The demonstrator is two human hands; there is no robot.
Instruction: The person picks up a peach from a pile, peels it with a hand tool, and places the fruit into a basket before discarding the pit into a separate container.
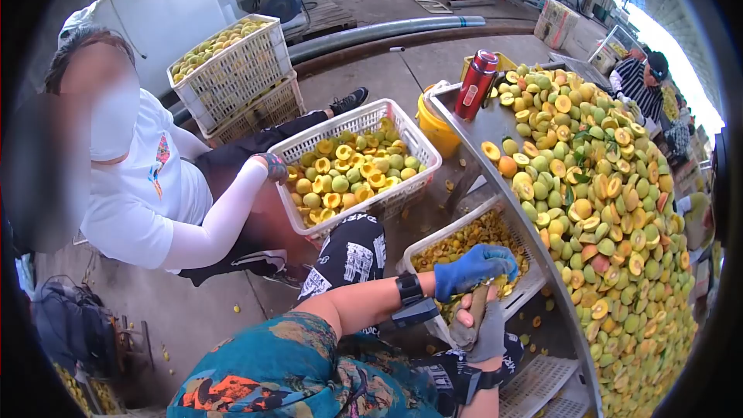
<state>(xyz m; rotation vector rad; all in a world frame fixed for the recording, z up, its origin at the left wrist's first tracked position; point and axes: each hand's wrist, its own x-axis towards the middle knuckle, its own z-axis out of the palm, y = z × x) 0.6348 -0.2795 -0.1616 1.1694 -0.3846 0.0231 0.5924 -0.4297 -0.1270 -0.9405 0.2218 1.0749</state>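
**Blue-gloved left hand and grey-gloved right hand meet over a fruit crate**

Fingers of the blue glove curl inward, bunched together; whether they pinch anything cannot be told. The right hand, bare fingers showing beyond its grey glove, is wrapped around a grey-brown tool, held on a slant with its far end just beside the left hand. Both hands are above the near side of a white crate holding small yellow-brown fruit pieces.

To the right, halved and whole fruit, mostly green and yellow, are heaped across a metal table. A red flask stands upright at its far left corner, near a yellow bucket. At left, a masked co-worker in a white shirt sits with a gloved hand at the edge of a larger crate of fruit, many pieces cut open. Stacked crates stand behind. At far right, a person in a striped top bends forward.
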